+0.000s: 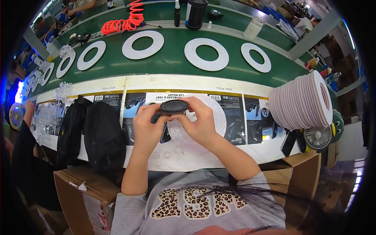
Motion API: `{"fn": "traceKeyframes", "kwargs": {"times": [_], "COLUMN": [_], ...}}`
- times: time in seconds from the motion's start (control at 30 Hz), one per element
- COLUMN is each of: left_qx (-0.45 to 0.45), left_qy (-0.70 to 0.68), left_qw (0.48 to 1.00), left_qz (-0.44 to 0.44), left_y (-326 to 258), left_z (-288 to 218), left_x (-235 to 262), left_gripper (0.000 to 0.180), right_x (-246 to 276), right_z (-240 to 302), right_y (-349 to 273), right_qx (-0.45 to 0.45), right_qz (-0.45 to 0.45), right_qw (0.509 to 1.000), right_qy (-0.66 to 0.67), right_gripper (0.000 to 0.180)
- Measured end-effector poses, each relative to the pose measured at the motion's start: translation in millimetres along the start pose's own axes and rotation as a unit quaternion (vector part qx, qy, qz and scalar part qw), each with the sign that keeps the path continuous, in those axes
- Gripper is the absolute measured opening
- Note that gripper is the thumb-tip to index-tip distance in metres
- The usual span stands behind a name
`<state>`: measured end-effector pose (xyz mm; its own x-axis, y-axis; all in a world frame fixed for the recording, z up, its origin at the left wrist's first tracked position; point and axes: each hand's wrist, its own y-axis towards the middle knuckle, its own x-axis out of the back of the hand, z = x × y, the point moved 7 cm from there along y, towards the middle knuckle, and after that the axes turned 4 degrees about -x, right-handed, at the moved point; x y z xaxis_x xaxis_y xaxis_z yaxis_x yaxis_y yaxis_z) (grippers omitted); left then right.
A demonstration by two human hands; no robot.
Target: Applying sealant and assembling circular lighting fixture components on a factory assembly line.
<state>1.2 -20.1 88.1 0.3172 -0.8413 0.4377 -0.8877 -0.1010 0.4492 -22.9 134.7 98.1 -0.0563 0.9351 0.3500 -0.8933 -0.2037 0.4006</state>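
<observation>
A black, round, disc-like part with a raised rim is held up between both my hands over the table. My left hand grips its left side, with the thumb underneath. On the other side, the fingers and thumb of my right hand close round the same part. Below my hands lies a white, sparkly round disc, partly covered by them. It rests on printed packaging sheets spread across the white tabletop. What the underside of the black part looks like is hidden.
Flat white rings lie along the green belt beyond the table. At right stand a stack of white rings and a small fan. Black fabric items and clear plastic pieces lie left. Cardboard boxes flank me.
</observation>
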Motion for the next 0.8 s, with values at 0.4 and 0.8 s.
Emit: {"fn": "traceKeyframes", "kwargs": {"times": [0.4, 0.8], "left_qx": [0.003, 0.015], "left_qy": [-0.004, 0.001], "left_qw": [1.0, 0.999], "left_qz": [0.0, 0.04], "left_y": [0.8, -5.9], "left_z": [-1.1, -15.1], "left_x": [-1.2, 7.1], "left_gripper": [0.026, 0.029], "right_x": [1.3, 3.4], "right_z": [1.8, 10.6], "right_y": [0.9, -7.0], "right_qx": [0.009, -0.012], "right_qz": [-0.007, 0.03], "right_qw": [1.0, 0.999], "right_qy": [-0.001, -0.006], "right_gripper": [0.031, 0.035]}}
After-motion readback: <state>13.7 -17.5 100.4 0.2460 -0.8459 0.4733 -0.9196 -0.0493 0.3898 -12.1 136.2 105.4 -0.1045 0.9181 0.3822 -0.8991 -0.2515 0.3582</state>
